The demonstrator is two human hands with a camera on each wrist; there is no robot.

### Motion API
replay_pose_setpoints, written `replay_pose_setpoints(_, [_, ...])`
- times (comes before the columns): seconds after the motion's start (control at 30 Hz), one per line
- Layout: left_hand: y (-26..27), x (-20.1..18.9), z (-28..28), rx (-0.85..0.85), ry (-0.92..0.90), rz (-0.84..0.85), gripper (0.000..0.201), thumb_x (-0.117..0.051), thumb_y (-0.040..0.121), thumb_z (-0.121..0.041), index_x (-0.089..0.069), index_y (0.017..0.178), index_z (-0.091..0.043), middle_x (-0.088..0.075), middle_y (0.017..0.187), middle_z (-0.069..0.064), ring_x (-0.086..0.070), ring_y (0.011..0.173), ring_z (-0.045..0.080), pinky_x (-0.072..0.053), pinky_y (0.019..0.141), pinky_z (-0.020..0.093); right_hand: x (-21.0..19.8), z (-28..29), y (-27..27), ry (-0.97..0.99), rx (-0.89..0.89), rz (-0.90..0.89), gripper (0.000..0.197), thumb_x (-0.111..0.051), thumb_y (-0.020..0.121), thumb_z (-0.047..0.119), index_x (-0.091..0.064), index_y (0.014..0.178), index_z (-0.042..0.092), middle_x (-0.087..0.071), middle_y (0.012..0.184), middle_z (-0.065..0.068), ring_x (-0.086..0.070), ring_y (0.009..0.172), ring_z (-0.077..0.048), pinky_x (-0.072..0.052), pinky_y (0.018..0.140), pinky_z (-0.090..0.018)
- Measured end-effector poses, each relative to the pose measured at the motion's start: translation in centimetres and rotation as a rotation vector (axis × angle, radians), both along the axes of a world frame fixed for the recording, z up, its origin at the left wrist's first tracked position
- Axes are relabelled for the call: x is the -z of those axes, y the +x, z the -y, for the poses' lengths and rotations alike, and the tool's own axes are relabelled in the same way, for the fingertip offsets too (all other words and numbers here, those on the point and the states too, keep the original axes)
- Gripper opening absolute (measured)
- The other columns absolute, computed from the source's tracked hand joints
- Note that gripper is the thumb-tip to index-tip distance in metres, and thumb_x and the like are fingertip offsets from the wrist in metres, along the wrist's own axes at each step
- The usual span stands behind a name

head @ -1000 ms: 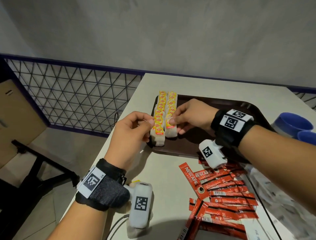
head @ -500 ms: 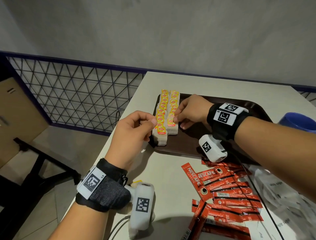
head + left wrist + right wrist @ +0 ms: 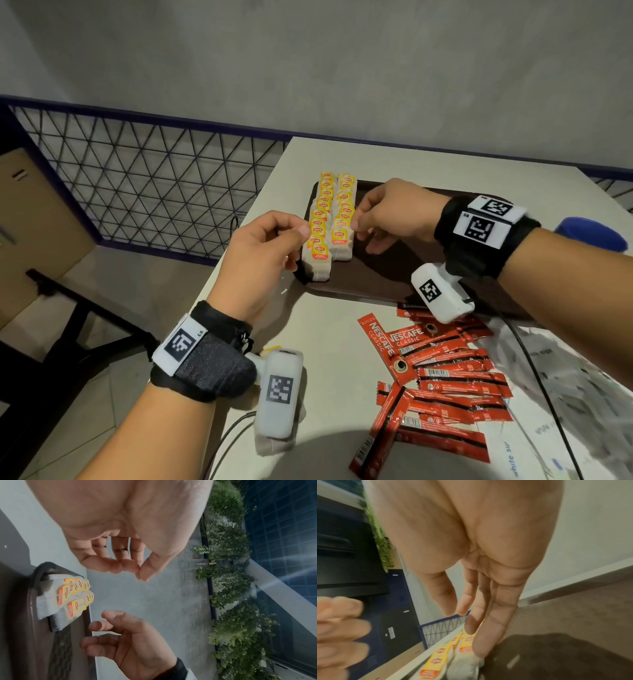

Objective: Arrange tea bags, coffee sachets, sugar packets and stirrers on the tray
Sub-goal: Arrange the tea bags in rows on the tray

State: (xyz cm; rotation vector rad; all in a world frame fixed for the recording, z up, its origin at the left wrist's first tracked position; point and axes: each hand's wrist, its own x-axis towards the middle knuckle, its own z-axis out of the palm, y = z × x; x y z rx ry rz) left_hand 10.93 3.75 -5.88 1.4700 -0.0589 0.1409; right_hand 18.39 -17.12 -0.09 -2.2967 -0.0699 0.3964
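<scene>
Tea bags sit in two neat rows along the left edge of the dark brown tray, which lies toward the far left part of the desk. From the head camera, the left hand hovers just off the tray's left rim, thumb and forefinger tips pressed together, nothing visible between them. The right hand hangs over the tray beside the right-hand row, fingers loosely bent, thumb and forefinger close by a yellow tag; whether they pinch it I cannot tell. Red coffee sachets lie scattered near the desk's front edge, right of centre, off the tray. A blue cup peeks out at the right edge.

Left wrist camera: fingers curl in to meet the thumb, holding nothing, with the tea bags just below on the tray rim.

Right wrist camera: fingers reach down nearly straight, slightly spread, tips right at the tea bags.
</scene>
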Motion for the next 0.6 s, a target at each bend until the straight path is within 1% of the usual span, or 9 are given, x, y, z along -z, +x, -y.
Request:
replay_pose_setpoints(0.07, [-0.2, -0.5, 0.1, 0.016, -0.016, -0.020, 0.020, -0.064, 0.096, -0.001, -0.071, 0.084, -0.015, -0.062, 0.075, -0.003, -0.049, 0.064, 0.013, -0.043, 0.060, 0.025, -0.7, 0.1, -1.9, -0.038, -0.060, 0.028, 0.009, -0.070, 0.098, 0.014, -0.073, 0.103, 0.008, -0.078, 0.095, -0.011, -0.079, 0.083, -0.029, -0.066, 0.074, -0.036])
replay_pose_setpoints(0.13, [-0.6, -1.3, 0.2, 0.031, -0.042, -0.042, 0.019, -0.062, 0.097, -0.001, -0.070, 0.085, -0.013, -0.060, 0.069, -0.004, -0.050, 0.064, 0.013, -0.041, 0.061, 0.025, -1.2, 0.1, -4.2, -0.061, -0.140, 0.045, 0.007, -0.072, 0.097, 0.018, -0.073, 0.100, 0.012, -0.079, 0.095, -0.008, -0.079, 0.083, -0.026, -0.066, 0.078, -0.040])
replay_pose_setpoints(0.23, [-1.5, -3.1, -0.4, 0.058, 0.030, 0.006, 0.016, -0.062, 0.097, -0.001, -0.069, 0.087, -0.012, -0.064, 0.066, -0.002, -0.054, 0.063, 0.014, -0.042, 0.062, 0.026, -1.5, -0.1, -7.9, -0.043, -0.259, 0.044, 0.005, -0.073, 0.095, 0.020, -0.075, 0.096, 0.015, -0.079, 0.087, -0.003, -0.078, 0.080, -0.024, -0.066, 0.079, -0.044])
replay_pose_setpoints(0.3, [-2.6, -4.7, -1.1, 0.076, 0.151, 0.072, 0.012, -0.064, 0.098, -0.004, -0.069, 0.090, -0.011, -0.067, 0.067, 0.003, -0.055, 0.065, 0.019, -0.043, 0.061, 0.026, -1.4, -0.4, -10.2, -0.029, -0.346, 0.058, 0.005, -0.073, 0.095, 0.021, -0.076, 0.091, 0.018, -0.076, 0.076, 0.003, -0.076, 0.073, -0.020, -0.064, 0.075, -0.036])
replay_pose_setpoints(0.33, [-3.1, -5.5, -1.6, 0.082, 0.210, 0.099, 0.009, -0.065, 0.098, -0.006, -0.070, 0.092, -0.010, -0.068, 0.068, 0.005, -0.055, 0.067, 0.021, -0.043, 0.061, 0.026, -1.2, -0.7, -11.2, -0.037, -0.388, 0.069, 0.006, -0.073, 0.094, 0.022, -0.077, 0.089, 0.021, -0.074, 0.074, 0.004, -0.074, 0.071, -0.017, -0.062, 0.073, -0.032])
replay_pose_setpoints(0.37, [-3.8, -6.2, -2.1, 0.087, 0.268, 0.117, 0.006, -0.066, 0.098, -0.007, -0.070, 0.094, -0.008, -0.069, 0.069, 0.006, -0.056, 0.069, 0.023, -0.044, 0.062, 0.027, -0.8, -1.0, -12.0, -0.054, -0.426, 0.080, 0.007, -0.073, 0.094, 0.024, -0.077, 0.088, 0.023, -0.075, 0.076, 0.004, -0.073, 0.071, -0.015, -0.062, 0.074, -0.031])
replay_pose_setpoints(0.47, [-5.8, -7.8, -3.9, 0.139, 0.477, 0.107, 0.007, -0.069, 0.098, -0.012, -0.072, 0.098, -0.006, -0.073, 0.075, 0.010, -0.058, 0.069, 0.020, -0.046, 0.066, 0.030, 0.5, -2.2, -14.0, -0.113, -0.515, 0.103, 0.005, -0.073, 0.092, 0.027, -0.076, 0.088, 0.026, -0.076, 0.084, 0.000, -0.071, 0.075, -0.016, -0.060, 0.078, -0.036])
replay_pose_setpoints(0.53, [-6.9, -8.2, -5.2, 0.243, 0.647, 0.043, 0.007, -0.070, 0.097, -0.016, -0.073, 0.100, -0.011, -0.075, 0.078, 0.009, -0.059, 0.068, 0.017, -0.047, 0.068, 0.033, 1.4, -2.9, -14.6, -0.126, -0.545, 0.094, 0.004, -0.072, 0.092, 0.029, -0.075, 0.089, 0.026, -0.077, 0.084, 0.001, -0.070, 0.075, -0.014, -0.060, 0.079, -0.037])
replay_pose_setpoints(0.6, [-7.6, -8.0, -6.1, 0.352, 0.823, -0.056, 0.007, -0.072, 0.096, -0.023, -0.074, 0.102, -0.020, -0.077, 0.082, 0.004, -0.062, 0.070, 0.017, -0.051, 0.074, 0.033, 2.3, -3.7, -14.5, -0.129, -0.559, 0.105, 0.004, -0.072, 0.091, 0.030, -0.074, 0.090, 0.027, -0.076, 0.084, 0.003, -0.071, 0.074, -0.012, -0.060, 0.080, -0.036])
